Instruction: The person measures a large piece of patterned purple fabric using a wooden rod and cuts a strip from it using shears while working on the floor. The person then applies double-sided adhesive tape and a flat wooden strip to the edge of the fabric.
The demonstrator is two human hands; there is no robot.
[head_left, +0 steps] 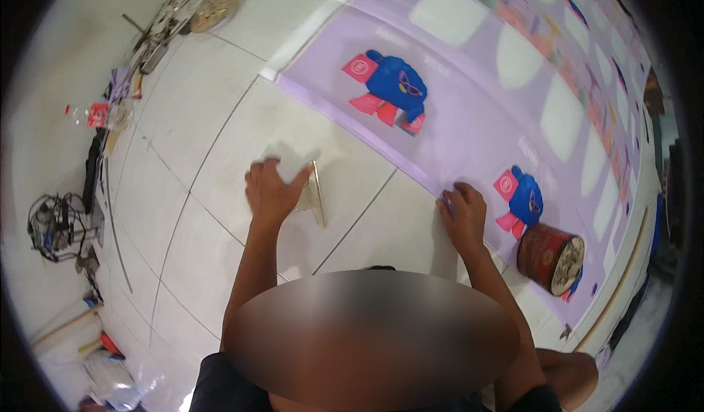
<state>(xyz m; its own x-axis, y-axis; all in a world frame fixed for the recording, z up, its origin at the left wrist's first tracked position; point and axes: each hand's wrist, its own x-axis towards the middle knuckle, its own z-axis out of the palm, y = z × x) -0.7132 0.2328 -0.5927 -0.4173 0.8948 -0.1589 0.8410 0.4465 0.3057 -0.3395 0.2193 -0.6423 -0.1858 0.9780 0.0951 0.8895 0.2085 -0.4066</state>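
A lilac printed banner [455,118] with blue cartoon figures lies spread over the tiled floor. My right hand [465,217] is at its near edge, fingers bent and closed on the sheet's border. To the left, on bare tile, my left hand [271,192] rests with its fingers and thumb apart. Beside that thumb is a flat metal scraper [317,195] with a long straight blade; the thumb tip seems to touch the blade's upper end. Part of the scraper is hidden by the hand.
A round red-brown tin [546,258] stands on the banner at the right. Along the left wall are a plastic bottle [92,115], a caged dark machine [59,227] and assorted tools. A round disc-like object [215,10] lies at the upper left.
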